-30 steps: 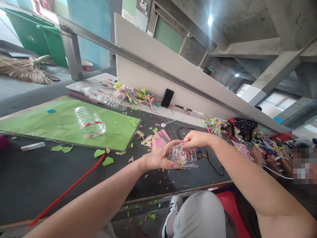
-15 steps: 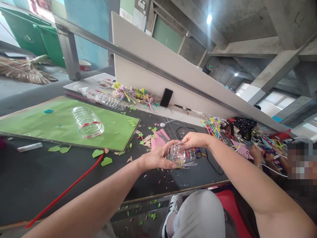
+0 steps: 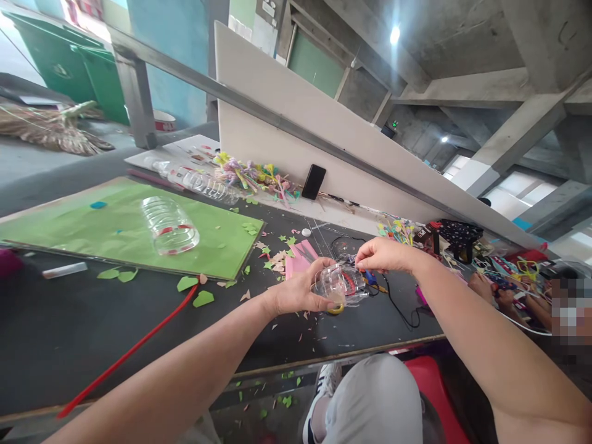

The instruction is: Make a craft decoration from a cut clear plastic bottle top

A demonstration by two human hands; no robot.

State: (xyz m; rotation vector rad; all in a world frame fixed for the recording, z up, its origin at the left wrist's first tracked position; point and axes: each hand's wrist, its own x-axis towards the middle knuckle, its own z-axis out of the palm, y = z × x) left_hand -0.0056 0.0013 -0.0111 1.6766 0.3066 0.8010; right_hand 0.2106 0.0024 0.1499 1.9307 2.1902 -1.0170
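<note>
My left hand (image 3: pixel 300 293) is wrapped round a clear, cut plastic bottle piece (image 3: pixel 341 283) held low over the dark table. Thumb and fingers grip its left end. Close to the upper right rim of that piece, my right hand (image 3: pixel 386 254) has thumb and fingertips pinched together; what sits between them is too small to make out. Behind and below the bottle piece show a yellow ring-shaped handle (image 3: pixel 337 309) and a blue tool part (image 3: pixel 370 277). Pink paper (image 3: pixel 298 258) lies just beyond my left hand.
A second cut bottle (image 3: pixel 169 227) lies on a green sheet (image 3: pixel 222 253) to the left. A red strip (image 3: pixel 134 345) and paper scraps are scattered nearby. A phone (image 3: pixel 313 181) leans against the white divider (image 3: pixel 277 145). Another person's hands (image 3: pixel 481 285) are at the far right.
My right hand has moved slightly right and up, from the bottle piece's top to its upper right rim. The left hand keeps its hold. The view has shifted a little.
</note>
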